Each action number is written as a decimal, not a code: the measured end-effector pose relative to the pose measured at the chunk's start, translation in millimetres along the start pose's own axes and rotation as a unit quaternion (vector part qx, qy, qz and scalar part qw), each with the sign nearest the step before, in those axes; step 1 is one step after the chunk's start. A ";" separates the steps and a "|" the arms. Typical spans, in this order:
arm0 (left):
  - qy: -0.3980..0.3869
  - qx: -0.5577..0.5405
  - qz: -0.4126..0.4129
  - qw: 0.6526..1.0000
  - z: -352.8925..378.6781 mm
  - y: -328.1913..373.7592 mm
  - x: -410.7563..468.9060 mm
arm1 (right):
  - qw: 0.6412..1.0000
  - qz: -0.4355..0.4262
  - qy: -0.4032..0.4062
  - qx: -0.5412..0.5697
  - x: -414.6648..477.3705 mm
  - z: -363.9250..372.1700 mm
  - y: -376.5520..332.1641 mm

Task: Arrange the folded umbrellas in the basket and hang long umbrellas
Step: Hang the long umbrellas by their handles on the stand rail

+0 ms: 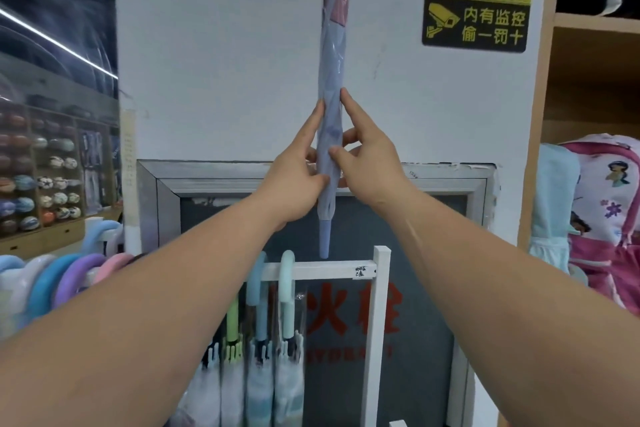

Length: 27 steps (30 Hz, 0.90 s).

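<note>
A long pale-blue umbrella (333, 55) in a clear wrapper stands upright in front of the white wall, its tip pointing down just above the white rack bar (325, 270); its top runs out of view. My left hand (298, 180) and my right hand (367, 159) both grip its lower part from either side, fingers pressed against the fabric. Several long umbrellas hang by curved handles from the bar, among them a mint-handled one (287, 295) and a blue-handled one (257, 281).
More pastel curved handles (69, 281) hang on a rail at the left. A white rack post (380, 333) stands right of the tip. A wooden shelf unit (588, 87) and a pink backpack (609, 218) are at the right. No basket is in view.
</note>
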<state>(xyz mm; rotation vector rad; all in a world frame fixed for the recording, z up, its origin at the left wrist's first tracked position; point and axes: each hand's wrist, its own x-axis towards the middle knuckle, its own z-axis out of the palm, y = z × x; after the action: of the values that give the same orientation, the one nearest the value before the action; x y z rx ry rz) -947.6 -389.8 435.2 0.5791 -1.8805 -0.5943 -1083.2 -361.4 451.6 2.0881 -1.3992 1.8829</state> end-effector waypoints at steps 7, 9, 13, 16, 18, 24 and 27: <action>-0.019 -0.059 -0.030 0.998 5.5 -35.0 -25.1 | 0.999 0.026 -0.042 0.000 -30.9 18.3 22.0; -0.019 -0.063 -0.036 0.997 6.1 -41.3 -31.3 | 0.998 0.037 -0.054 -0.003 -39.1 20.8 29.3; -0.003 -0.041 -0.042 0.998 5.2 -46.8 -35.7 | 0.997 0.046 -0.060 -0.026 -56.6 26.1 45.6; 0.010 -0.049 -0.063 0.997 4.4 -48.3 -27.4 | 0.994 0.073 -0.055 -0.055 -71.5 33.1 52.5; -0.005 -0.031 -0.072 0.997 2.9 -47.7 -20.8 | 0.994 0.083 -0.051 -0.057 -80.6 37.8 55.7; -0.032 0.004 -0.063 0.998 -0.8 -35.7 -7.4 | 0.991 0.077 -0.072 -0.080 -89.9 42.6 53.5; 0.016 -0.014 -0.061 0.998 0.7 -33.8 -5.3 | 0.990 0.077 -0.087 -0.078 -91.9 39.5 54.4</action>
<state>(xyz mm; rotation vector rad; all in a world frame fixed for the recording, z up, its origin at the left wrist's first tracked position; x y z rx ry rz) -942.2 -412.0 409.8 0.6852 -1.8125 -0.6858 -1073.3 -360.9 338.1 2.1690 -1.7302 1.6069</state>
